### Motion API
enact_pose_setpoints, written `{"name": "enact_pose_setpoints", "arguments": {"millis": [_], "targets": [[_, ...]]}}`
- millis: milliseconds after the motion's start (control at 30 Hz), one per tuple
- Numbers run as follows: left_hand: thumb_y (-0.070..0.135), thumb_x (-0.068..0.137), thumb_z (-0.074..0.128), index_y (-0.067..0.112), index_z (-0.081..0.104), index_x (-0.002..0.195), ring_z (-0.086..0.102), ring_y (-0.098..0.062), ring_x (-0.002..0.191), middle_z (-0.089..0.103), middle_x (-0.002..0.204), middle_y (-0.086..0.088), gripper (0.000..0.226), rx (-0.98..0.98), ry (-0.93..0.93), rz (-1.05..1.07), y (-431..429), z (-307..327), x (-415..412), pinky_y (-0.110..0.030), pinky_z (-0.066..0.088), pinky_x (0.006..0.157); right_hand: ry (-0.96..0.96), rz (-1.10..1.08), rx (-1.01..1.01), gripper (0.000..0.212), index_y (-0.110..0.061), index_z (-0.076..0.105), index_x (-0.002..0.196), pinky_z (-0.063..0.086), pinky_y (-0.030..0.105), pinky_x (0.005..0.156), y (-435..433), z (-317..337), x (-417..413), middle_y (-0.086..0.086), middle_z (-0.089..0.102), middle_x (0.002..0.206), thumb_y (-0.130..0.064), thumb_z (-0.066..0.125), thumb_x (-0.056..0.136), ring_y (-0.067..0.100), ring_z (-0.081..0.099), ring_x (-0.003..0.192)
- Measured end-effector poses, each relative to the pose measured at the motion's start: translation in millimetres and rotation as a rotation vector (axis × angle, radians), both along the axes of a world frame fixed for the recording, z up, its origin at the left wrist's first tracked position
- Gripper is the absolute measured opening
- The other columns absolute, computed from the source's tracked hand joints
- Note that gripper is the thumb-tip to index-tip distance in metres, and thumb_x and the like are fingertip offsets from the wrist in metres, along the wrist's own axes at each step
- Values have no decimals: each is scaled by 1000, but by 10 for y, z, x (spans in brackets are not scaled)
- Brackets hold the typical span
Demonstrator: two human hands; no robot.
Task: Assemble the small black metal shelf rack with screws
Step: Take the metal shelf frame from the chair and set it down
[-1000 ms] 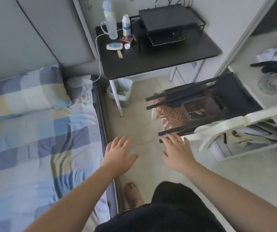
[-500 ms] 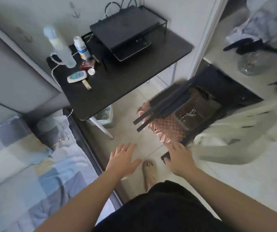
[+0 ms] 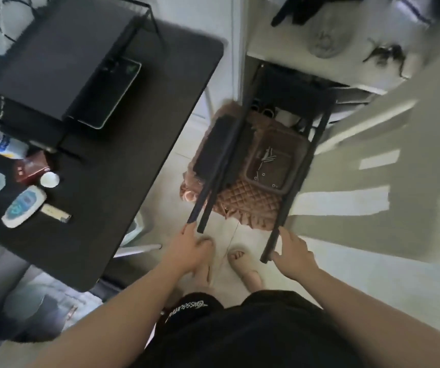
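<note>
Head view. The black metal shelf rack (image 3: 266, 144) fills the centre and upper right of the frame, tipped so that its legs run down toward the person. It stands over a brown quilted cushion (image 3: 248, 200). A shallow brown tray (image 3: 272, 166) with loose screws (image 3: 266, 158) in it lies within the frame, centre right.

The left hand (image 3: 189, 251), lower centre, has its fingers loosely apart, the fingertips touching or just short of the end of the left leg (image 3: 208, 187); motion blur keeps me from telling which. The right hand (image 3: 293, 256), just right of it, lies open beside the lower end of the right leg (image 3: 288, 205), fingers spread against it and not closed round it.

Judged from the thin square tubing, the rack should be stiff and fairly light, though awkward because it is long and open. The painted metal is likely smooth, so a full wrap of the fingers round each leg near its end, one leg per hand, looks the surest hold. With screws probably not all in, the joints may rack or wobble if only one leg is lifted. The tray of screws sits inside the frame and could be knocked if the rack swings.

A dark bench (image 3: 123, 160) with small items takes the upper left; it is well apart from the rack.
</note>
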State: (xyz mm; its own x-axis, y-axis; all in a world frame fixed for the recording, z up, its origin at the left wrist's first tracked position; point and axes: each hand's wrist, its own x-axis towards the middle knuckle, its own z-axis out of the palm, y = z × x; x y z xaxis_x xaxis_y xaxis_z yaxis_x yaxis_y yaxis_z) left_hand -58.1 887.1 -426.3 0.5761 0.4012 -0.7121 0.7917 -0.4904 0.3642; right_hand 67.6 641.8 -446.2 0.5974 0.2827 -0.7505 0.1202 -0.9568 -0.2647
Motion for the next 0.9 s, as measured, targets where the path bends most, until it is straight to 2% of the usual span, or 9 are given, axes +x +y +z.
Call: {"name": "enact_pose_setpoints", "arguments": {"millis": [133, 333, 400, 467, 567, 667, 767, 833, 900], "targets": [[40, 93, 67, 16, 23, 156, 41, -35, 139, 39, 155, -14, 81, -116, 75, 266, 393, -339, 233, -43, 38, 108, 59, -339, -8, 83, -19, 17, 160, 35, 53, 113, 53, -173, -139, 11, 30, 162, -39, 62, 93, 39, 32, 144], [45, 89, 70, 20, 25, 155, 49, -35, 133, 39, 156, -12, 84, -159, 148, 145, 838, -923, 609, -45, 45, 107, 155, -803, 59, 95, -12, 7, 162, 33, 45, 115, 248, -590, -186, 11, 21, 166, -25, 71, 92, 36, 29, 149], [46, 89, 70, 19, 34, 152, 62, -25, 112, 49, 148, -10, 78, -182, 158, 116, 854, -1057, 742, -28, 54, 85, 205, -934, 106, 96, -14, 3, 162, 35, 42, 109, 328, -678, -163, 11, 21, 166, -24, 70, 94, 35, 33, 147], [43, 89, 71, 17, 47, 140, 60, -10, 83, 62, 130, -3, 63, -209, 142, 127, 831, -1176, 849, -16, 46, 53, 268, -1052, 171, 96, -16, 2, 162, 40, 39, 101, 422, -741, -117, 11, 26, 164, -22, 70, 95, 33, 41, 140], [40, 86, 74, 18, 56, 125, 56, -10, 77, 62, 101, 7, 49, -243, 112, 245, 811, -1288, 956, -21, 39, 52, 290, -1170, 219, 80, -13, 21, 157, 46, 40, 90, 535, -808, -29, 14, 49, 141, -20, 70, 94, 34, 54, 118], [36, 85, 76, 10, 64, 107, 65, -14, 66, 67, 78, 2, 36, -274, 125, 311, 781, -1293, 995, -25, 48, 52, 256, -1254, 288, 53, -11, 46, 141, 49, 47, 91, 595, -821, 38, 11, 58, 116, -19, 70, 94, 31, 59, 105], [28, 84, 79, 4, 61, 86, 58, -20, 46, 55, 54, -3, 30, -509, 143, 469, 730, -1174, 1053, -30, 53, 53, 279, -1347, 370, 27, -7, 62, 115, 56, 48, 89, 618, -735, 76, 13, 61, 93, -20, 71, 93, 29, 61, 82], [29, 83, 79, 9, 55, 75, 47, -20, 42, 46, 53, -4, 33, -645, 154, 530, 685, -1045, 1108, -29, 49, 50, 323, -1469, 475, 21, -7, 62, 105, 59, 43, 75, 629, -617, 116, 9, 59, 76, -20, 72, 93, 27, 61, 70], [28, 85, 78, 11, 52, 72, 42, -18, 42, 43, 53, -3, 34, -681, 140, 534, 639, -906, 1178, -27, 45, 46, 366, -1527, 548, 19, -10, 58, 98, 53, 33, 54, 650, -495, 168, 4, 55, 61, -22, 72, 93, 21, 55, 54]]}}
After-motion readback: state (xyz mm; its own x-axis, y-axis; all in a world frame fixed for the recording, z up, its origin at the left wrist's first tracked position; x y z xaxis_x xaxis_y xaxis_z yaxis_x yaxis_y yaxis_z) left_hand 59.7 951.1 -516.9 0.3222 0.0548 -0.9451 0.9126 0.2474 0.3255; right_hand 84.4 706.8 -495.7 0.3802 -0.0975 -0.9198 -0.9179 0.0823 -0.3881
